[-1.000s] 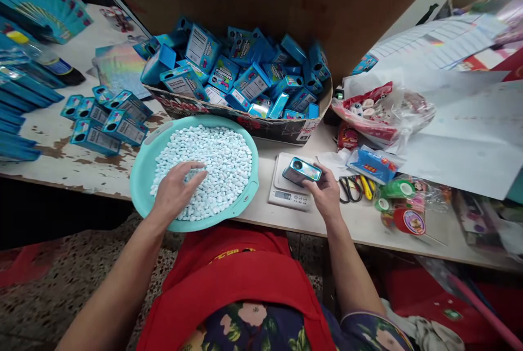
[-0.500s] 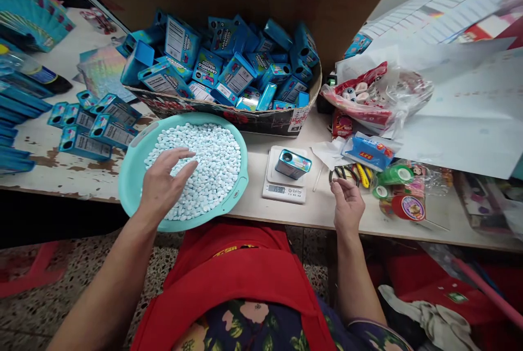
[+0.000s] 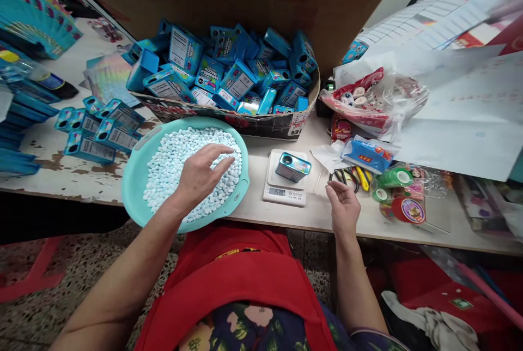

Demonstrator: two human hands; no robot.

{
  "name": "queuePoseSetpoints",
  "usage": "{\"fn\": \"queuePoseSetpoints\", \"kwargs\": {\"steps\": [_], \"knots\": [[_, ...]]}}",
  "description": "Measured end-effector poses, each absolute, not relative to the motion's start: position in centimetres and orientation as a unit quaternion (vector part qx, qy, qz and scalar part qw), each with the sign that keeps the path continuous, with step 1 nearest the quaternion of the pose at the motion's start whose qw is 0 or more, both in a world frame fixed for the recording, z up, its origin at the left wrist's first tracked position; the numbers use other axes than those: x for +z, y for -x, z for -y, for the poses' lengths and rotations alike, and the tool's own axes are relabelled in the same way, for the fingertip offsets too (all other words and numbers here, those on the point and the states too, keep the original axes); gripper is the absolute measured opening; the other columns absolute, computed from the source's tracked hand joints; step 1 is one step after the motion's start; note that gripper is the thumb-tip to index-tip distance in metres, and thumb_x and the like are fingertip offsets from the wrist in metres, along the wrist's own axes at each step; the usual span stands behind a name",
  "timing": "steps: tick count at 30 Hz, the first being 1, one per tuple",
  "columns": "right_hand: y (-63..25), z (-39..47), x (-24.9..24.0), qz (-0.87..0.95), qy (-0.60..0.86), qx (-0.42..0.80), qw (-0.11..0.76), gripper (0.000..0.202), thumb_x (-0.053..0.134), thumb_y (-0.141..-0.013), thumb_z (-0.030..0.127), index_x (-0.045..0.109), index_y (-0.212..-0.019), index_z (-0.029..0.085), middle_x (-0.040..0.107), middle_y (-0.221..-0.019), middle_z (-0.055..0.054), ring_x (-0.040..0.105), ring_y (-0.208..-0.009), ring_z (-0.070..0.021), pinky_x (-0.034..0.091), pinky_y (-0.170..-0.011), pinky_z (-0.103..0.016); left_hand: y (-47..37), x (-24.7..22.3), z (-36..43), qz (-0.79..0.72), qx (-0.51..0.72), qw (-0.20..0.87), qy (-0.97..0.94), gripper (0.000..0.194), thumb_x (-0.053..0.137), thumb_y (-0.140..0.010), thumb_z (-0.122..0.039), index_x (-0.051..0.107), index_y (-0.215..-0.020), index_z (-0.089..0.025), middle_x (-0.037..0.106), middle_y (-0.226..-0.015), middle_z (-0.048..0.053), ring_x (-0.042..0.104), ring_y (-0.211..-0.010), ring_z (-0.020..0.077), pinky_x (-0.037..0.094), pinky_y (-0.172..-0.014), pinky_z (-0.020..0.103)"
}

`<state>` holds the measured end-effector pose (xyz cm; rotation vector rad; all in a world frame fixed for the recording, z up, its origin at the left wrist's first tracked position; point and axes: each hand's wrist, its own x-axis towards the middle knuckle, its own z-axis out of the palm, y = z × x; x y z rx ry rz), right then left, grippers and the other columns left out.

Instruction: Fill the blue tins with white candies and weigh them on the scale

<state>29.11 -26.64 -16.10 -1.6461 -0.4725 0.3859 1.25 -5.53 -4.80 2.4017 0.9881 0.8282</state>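
White scale (image 3: 284,197) as ref pt. On its plate sits one blue tin (image 3: 293,168), neither hand touching it; the display shows digits (too small to read for sure).

L of scale: aqua bowl (image 3: 134,190) full of small white sweets (image 3: 174,157). L hand (image 3: 200,176) is above the sweets, thumb & index finger spread apart; can't tell if any fingertip touches one.

R of scale, well apart from the tin: R hand (image 3: 344,208), fingers half-curled, thumb near the index; can't tell if they pinch anything. Further R of scale: scissors w/ black handles (image 3: 345,175), then a blue packet (image 3: 369,155) & green tape rolls (image 3: 395,177).

Behind scale, to its L: carton (image 3: 301,122) heaped w/ more blue tins (image 3: 240,81). Far L of scale, past the bowl: a cluster of tins (image 3: 102,133) on the worn surface (image 3: 53,176).
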Motion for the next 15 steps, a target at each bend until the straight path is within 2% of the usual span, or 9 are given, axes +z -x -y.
{"fn": "queuePoseSetpoints", "kwargs": {"steps": [3,4,7,10,12,15], "knots": [[-28.4,24.1,-15.7,0.278,0.718,0.194,0.607,0.065,0.086,-0.062,0.042,0.062,-0.119,0.021,0.07,-0.12,-0.012,0.067,-0.106,-0.0254,0.056,-0.091,-0.045,-2.5,-5.3,6.0,-0.345,0.287,0.235,-0.862,0.018,0.058,-0.092,-0.029,0.068,-0.106,-0.021,0.073,-0.108,0.006,0.067,-0.105,0.021,0.051,-0.098,0.037],[-28.1,23.1,-15.4,0.309,0.723,0.202,0.584,0.068,0.087,-0.06,0.043,0.062,-0.119,0.021,0.07,-0.12,-0.011,0.067,-0.105,-0.026,0.056,-0.09,-0.045,-3.1,-5.4,6.2,-0.332,0.279,0.246,-0.867,0.021,0.059,-0.092,-0.028,0.067,-0.11,-0.021,0.072,-0.111,0.006,0.066,-0.108,0.0215,0.051,-0.1,0.038],[-26.8,19.9,-13.9,0.387,0.732,0.223,0.515,0.05,0.084,-0.063,0.049,0.07,-0.101,0.021,0.075,-0.098,-0.007,0.069,-0.086,-0.0257,0.057,-0.084,-0.045,-4.6,-5.3,6.5,-0.288,0.26,0.271,-0.881,0.043,0.066,-0.088,-0.026,0.057,-0.129,-0.022,0.065,-0.13,0.011,0.06,-0.124,0.0244,0.046,-0.108,0.043],[-24.5,17.4,-11.5,0.425,0.692,0.217,0.542,0.042,0.081,-0.07,0.05,0.071,-0.099,0.023,0.075,-0.09,-0.005,0.07,-0.079,-0.0249,0.057,-0.079,-0.044,-5.0,-4.4,6.7,-0.266,0.288,0.27,-0.879,0.067,0.072,-0.084,-0.034,0.044,-0.144,-0.022,0.05,-0.147,0.016,0.046,-0.139,0.0281,0.039,-0.115,0.049],[-22.4,16.2,-9.6,0.478,0.637,0.228,0.56,0.038,0.081,-0.072,0.046,0.072,-0.101,0.025,0.075,-0.093,-0.004,0.07,-0.082,-0.0244,0.058,-0.079,-0.042,-4.3,-3.2,6.8,-0.253,0.3,0.276,-0.878,0.066,0.071,-0.085,-0.033,0.043,-0.144,-0.023,0.051,-0.147,0.016,0.047,-0.138,0.0277,0.041,-0.114,0.046],[-19.6,14.4,-7.4,0.554,0.556,0.279,0.553,0.037,0.08,-0.076,0.042,0.071,-0.109,0.028,0.075,-0.103,-0.004,0.071,-0.089,-0.0235,0.059,-0.082,-0.04,-1.6,-0.8,6.9,-0.278,0.307,0.286,-0.864,0.047,0.071,-0.085,-0.031,0.055,-0.129,-0.024,0.065,-0.127,0.01,0.062,-0.119,0.0249,0.05,-0.102,0.038]]}}
